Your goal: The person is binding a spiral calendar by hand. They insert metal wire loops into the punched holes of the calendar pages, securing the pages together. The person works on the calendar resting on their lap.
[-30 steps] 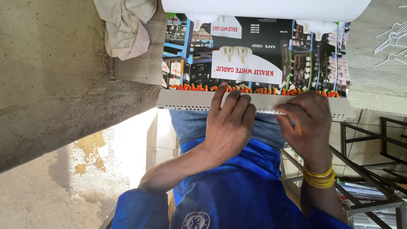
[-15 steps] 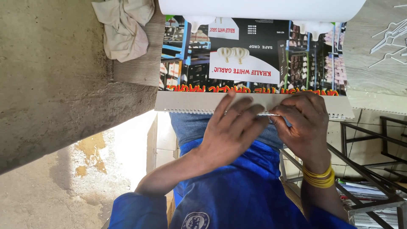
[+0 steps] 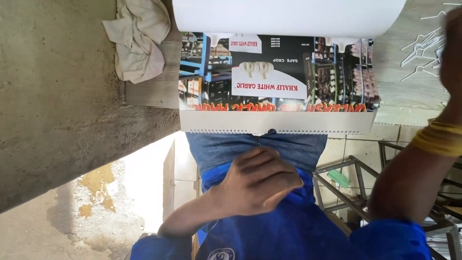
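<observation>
A printed calendar sheet (image 3: 276,77) lies on the table with its wire-bound edge (image 3: 269,130) toward me. A white sheet (image 3: 288,17) curls over its far end. My left hand (image 3: 260,185) hovers over my lap just below the bound edge, fingers curled in, with nothing visible in it and not touching the calendar. My right arm, with yellow bangles (image 3: 438,137) on the wrist, reaches up along the right side. My right hand (image 3: 452,48) is blurred and cut off by the frame edge, close to several thin white wire hangers (image 3: 423,45).
A crumpled pale cloth (image 3: 137,41) rests on the wooden table (image 3: 151,91) left of the calendar. A rough concrete wall (image 3: 57,106) fills the left. A metal frame rack (image 3: 346,188) stands on the tiled floor at the lower right.
Both hands have come off the calendar's bound edge. My left hand drew back toward my lap and curled; my right arm swung up and to the right.
</observation>
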